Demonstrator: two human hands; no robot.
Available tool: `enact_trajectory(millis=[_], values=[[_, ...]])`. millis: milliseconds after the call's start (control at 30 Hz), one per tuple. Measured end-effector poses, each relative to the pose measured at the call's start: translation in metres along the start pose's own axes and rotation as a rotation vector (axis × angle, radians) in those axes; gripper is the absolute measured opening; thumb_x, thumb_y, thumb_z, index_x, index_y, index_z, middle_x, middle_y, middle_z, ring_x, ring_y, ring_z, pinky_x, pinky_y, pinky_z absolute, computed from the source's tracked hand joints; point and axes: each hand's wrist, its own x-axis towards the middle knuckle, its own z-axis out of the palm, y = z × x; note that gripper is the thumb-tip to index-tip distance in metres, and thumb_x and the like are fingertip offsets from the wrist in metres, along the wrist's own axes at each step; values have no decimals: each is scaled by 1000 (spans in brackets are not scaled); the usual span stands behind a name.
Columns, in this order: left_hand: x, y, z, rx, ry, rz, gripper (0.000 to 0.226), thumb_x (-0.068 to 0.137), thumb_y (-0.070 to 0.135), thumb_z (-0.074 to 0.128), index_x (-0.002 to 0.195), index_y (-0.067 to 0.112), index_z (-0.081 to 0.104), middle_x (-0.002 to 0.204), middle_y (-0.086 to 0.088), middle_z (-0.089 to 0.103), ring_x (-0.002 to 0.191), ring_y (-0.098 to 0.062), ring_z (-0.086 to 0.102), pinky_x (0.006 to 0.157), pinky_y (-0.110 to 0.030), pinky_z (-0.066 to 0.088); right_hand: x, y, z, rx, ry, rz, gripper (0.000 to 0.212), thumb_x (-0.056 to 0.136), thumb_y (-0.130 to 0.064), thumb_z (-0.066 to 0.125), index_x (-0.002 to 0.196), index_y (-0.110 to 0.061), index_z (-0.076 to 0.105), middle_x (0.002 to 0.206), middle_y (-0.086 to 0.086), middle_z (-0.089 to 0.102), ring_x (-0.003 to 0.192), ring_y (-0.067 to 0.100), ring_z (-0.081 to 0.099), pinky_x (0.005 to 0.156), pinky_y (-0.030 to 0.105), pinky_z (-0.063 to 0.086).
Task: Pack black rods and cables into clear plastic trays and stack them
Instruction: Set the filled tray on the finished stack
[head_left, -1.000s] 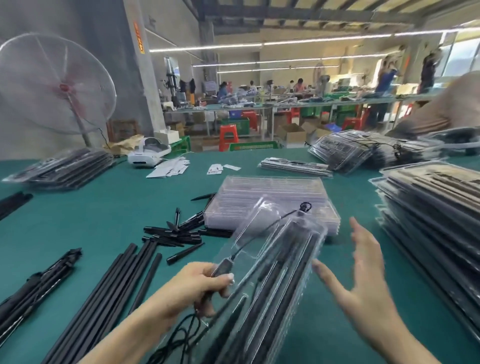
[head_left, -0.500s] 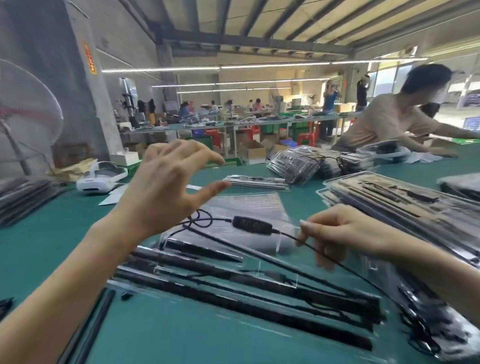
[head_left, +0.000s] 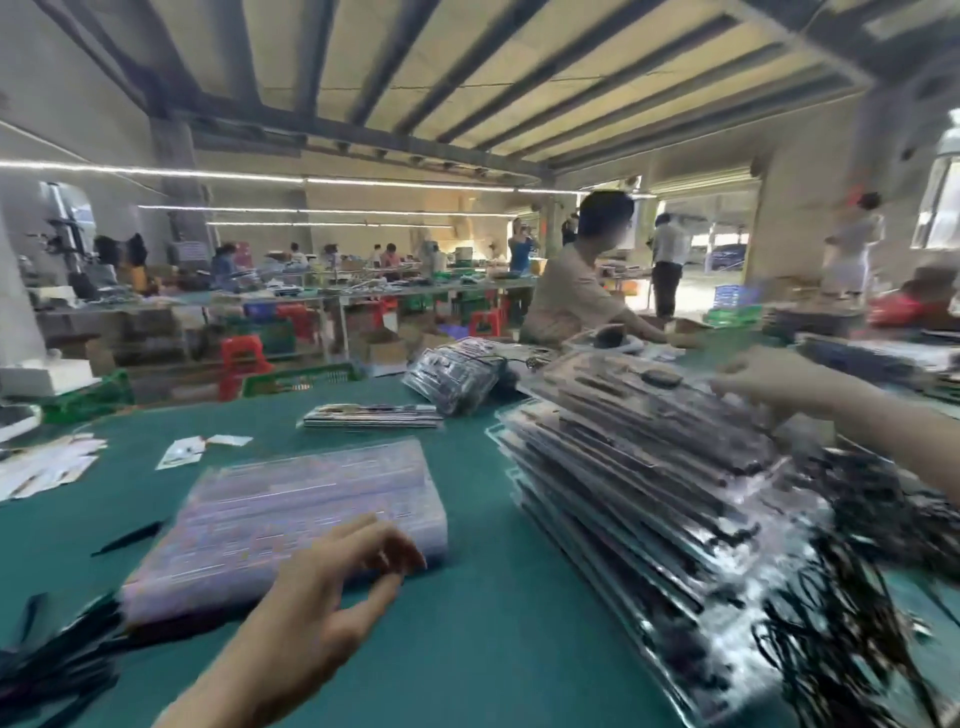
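where trays crowd it, green table (head_left: 483, 623)

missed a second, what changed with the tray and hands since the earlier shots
The filled tray went from in front of the person onto the right stack, right hand at its far end. The left hand dropped to the empty trays, fingers spread. Table layout unchanged.

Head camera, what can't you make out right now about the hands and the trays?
- Right hand: motion blur hides whether it holds the top tray of the packed stack.
- Left hand: fingers spread near the empty tray stack; contact is unclear from blur.
- Loose black rods: smeared and cut off by the left edge.
- Cables: a blurred tangle, no count possible.
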Motion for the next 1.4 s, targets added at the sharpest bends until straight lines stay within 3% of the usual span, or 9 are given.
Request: enact_trajectory(millis=[100,267,433,633,800,933,1067,1267,1400], values=[[-3,-11,13,29,-93,48,16,80,10,61,83,24,67,85,13,62,74,-5,60,71,-15,45,-5,8,35,-247,93,-51,41,99,-39,43,119,-8,60,120,15,64,102,26,60,81,29,45],[6,-20,37,-136,-83,-178,25,89,11,63,102,32,61,89,11,67,80,-3,60,75,-13,45,0,9,30,-126,122,-110,39,98,-34,47,85,-4,69,92,18,70,80,28,62,65,30,41],[56,-4,121,-730,-216,-606,49,98,37,43,143,24,29,134,3,51,109,-9,54,76,-22,47,2,-9,37,-213,89,-162,39,99,-34,43,86,-5,65,89,14,69,73,23,54,60,28,38],[97,34,164,-1070,-240,-633,116,61,81,56,153,32,5,158,12,13,144,-10,18,114,-39,20,11,-15,45,-184,24,-174,42,100,-40,38,89,-6,60,91,11,65,84,24,60,76,33,47],[107,37,165,-1037,-154,-535,77,99,40,43,152,14,-6,160,0,1,147,-17,8,114,-30,13,12,-29,40,-297,-11,-100,49,101,-43,28,104,-6,60,113,14,62,100,27,59,96,42,45],[116,55,161,-969,-168,-628,123,66,75,60,153,16,-3,160,-1,8,146,-18,16,118,-40,16,-4,-77,34,-408,37,-169,58,99,-55,18,121,-15,54,133,11,52,123,27,48,106,51,31],[97,35,172,-970,-159,-552,86,88,54,53,154,26,4,160,10,12,144,-10,19,118,-44,19,-14,-146,39,-422,-94,-319,67,97,-61,16,136,-18,48,147,8,41,134,28,39,110,57,26],[92,25,166,-977,-162,-591,62,96,35,50,150,23,23,152,4,33,134,-12,39,106,-38,36,-20,-234,75,-404,-203,-477,64,96,-63,24,137,-19,47,146,9,42,136,32,32,111,58,18],[84,24,157,-976,-159,-525,60,78,45,56,134,31,45,131,12,53,115,-5,52,101,-37,44,-19,-271,104,-337,-253,-524,59,96,-61,29,127,-18,55,136,7,51,126,32,44,105,57,24]])
